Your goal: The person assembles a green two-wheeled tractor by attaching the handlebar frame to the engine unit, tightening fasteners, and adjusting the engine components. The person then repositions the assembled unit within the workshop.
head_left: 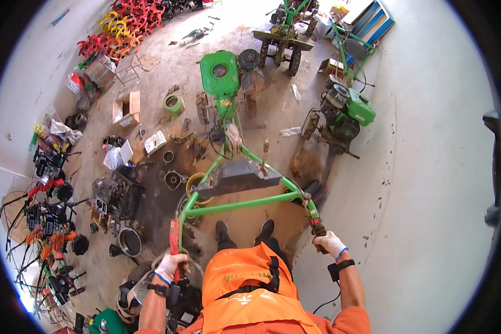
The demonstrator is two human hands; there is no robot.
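A walk-behind tiller with a green tank (220, 73) stands straight ahead of me, its green handlebar frame (242, 204) reaching back toward my body. In a white glove, my left hand (171, 265) is closed around the left handle, beside a long red lever (174, 236). My right hand (331, 244), gloved as well, wraps the black right handlebar grip (318, 227). Between the two bars sits a dark cover (242, 174). A whitish glove-like piece (234, 136) lies on the stem behind the tank. The tiller's wheels are partly hidden by its body.
Another green-tanked machine (362, 108) stands at the right, near the white wall (428, 145). A further tiller (283, 42) is at the back. Engine parts (114, 195), a cardboard box (127, 110) and a yellow rim (197, 186) lie on the left. Red tines (142, 19) are heaped far left.
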